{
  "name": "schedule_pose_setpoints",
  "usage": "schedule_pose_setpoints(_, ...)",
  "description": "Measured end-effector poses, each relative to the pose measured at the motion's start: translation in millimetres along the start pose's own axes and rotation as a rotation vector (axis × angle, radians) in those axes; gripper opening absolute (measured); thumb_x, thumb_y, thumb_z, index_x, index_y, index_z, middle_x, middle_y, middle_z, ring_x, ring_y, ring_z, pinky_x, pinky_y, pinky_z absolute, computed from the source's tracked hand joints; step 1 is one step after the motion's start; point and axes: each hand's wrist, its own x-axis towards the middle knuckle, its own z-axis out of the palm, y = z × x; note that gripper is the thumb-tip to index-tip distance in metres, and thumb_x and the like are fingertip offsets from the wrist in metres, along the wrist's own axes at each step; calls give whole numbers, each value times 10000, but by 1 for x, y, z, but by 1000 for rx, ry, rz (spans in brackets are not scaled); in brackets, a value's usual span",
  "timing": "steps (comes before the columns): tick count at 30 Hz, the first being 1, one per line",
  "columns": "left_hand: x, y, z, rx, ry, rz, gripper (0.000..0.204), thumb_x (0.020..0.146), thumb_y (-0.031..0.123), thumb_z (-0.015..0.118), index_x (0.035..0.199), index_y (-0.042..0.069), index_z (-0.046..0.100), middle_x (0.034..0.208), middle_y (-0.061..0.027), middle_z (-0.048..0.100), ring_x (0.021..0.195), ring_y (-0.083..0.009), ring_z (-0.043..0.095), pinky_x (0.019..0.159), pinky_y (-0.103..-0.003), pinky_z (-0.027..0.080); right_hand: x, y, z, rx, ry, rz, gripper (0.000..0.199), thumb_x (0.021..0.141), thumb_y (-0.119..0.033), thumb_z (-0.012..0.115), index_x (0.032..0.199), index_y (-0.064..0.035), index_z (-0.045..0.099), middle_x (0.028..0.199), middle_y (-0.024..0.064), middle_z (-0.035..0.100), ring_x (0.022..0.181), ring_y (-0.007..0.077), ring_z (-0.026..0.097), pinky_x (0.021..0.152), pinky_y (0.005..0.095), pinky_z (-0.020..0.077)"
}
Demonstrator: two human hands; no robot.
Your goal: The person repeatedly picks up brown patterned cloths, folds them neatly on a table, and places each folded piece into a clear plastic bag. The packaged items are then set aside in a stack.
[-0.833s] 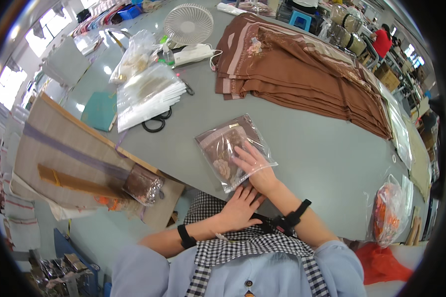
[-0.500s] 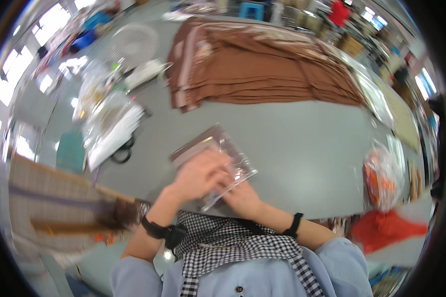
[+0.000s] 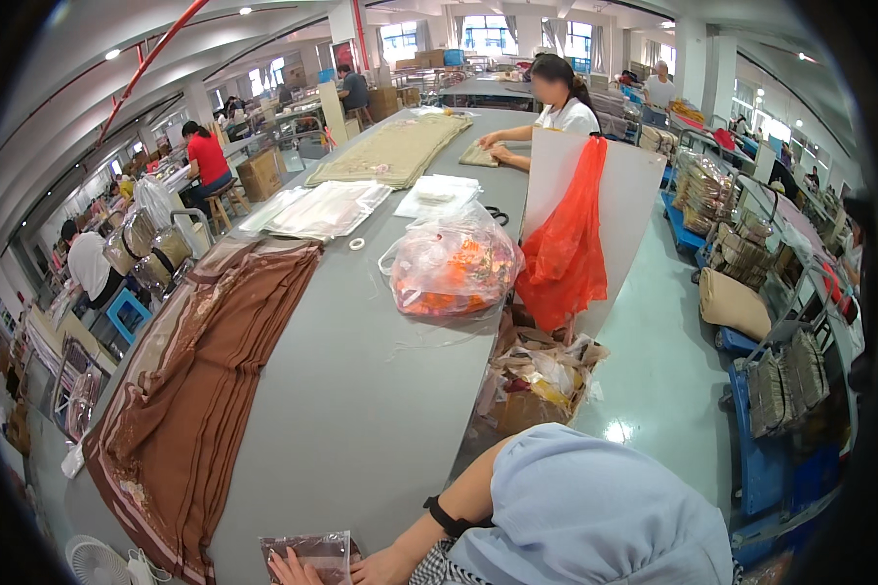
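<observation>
At the bottom edge lies a flat clear plastic packet (image 3: 330,548) with folded brown cloth inside. My left hand (image 3: 295,569) rests on top of it, fingers spread and flat against the plastic; the rest of that hand is cut off by the frame. My right hand (image 3: 385,565) is at the packet's right edge, fingers bent round it and partly hidden. A black band (image 3: 446,517) circles the right wrist. Left of the packet, a long layered stack of brown cloth (image 3: 229,390) covers that side of the grey table (image 3: 361,390).
A clear bag with orange contents (image 3: 456,263) sits by the table's right edge, near a roll of tape (image 3: 357,244) and black scissors (image 3: 498,215). Red cloth (image 3: 571,244) hangs from a board above a scrap-filled box (image 3: 532,390). A co-worker (image 3: 561,107) handles green cloth beyond.
The view has swung up and to the right, bringing the room and co-workers into sight. My hands and the packet now sit at the bottom edge; the left hand lies flatter.
</observation>
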Motion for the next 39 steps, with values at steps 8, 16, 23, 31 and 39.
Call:
schedule_pose_setpoints(8, -14, -6, -12, -46, -85, 94, 576, 998, 428, 332, 1520, 198, 248, 1595, -95, 155, 1466, -307, 125, 1124, -607, 84, 1, -4, 51, 153, -218, 201, 497, 789, -558, 606, 1192, -268, 605, 1350, 92, 498, 1291, 413, 339, 984, 625, 280)
schedule_pose_setpoints(16, -28, -5, 0, 65, -60, 70, 600, 997, 436, 334, 1517, 150, 247, 1592, -138, 146, 1470, -337, 70, 1109, -622, 78, -5, -17, 64, 196, -328, 216, 548, 726, -726, 604, 1157, -390, 638, 1416, 38, 459, 1365, 456, 227, 1011, 708, 178)
schedule_pose_setpoints(23, -49, -20, 17, 386, 176, 136, 628, 977, 494, 375, 1509, 173, 281, 1577, -129, 210, 1445, -321, 203, 1082, -632, 165, -10, -14, 72, 275, -404, 142, 417, 788, -552, 626, 1136, -324, 651, 1288, 61, 537, 1256, 411, 365, 954, 638, 297)
schedule_pose_setpoints(31, -82, 22, 10, 641, 373, 224, 609, 964, 475, 430, 1472, 146, 361, 1523, -118, 335, 1387, -370, 305, 1068, -629, 213, -11, 11, 5, 333, -244, 316, 406, 835, -230, 596, 1208, -76, 550, 1266, 140, 529, 1277, 358, 430, 1078, 469, 366)
schedule_pose_setpoints(39, -132, 25, -3, -143, 469, 55, 651, 890, 279, 571, 1434, -6, 354, 1489, -218, 341, 1376, -421, 299, 1113, -564, 186, -2, 1, -35, 735, -255, 800, 261, 969, -250, 451, 1056, -73, 622, 1069, 164, 632, 988, 361, 591, 876, 441, 479)
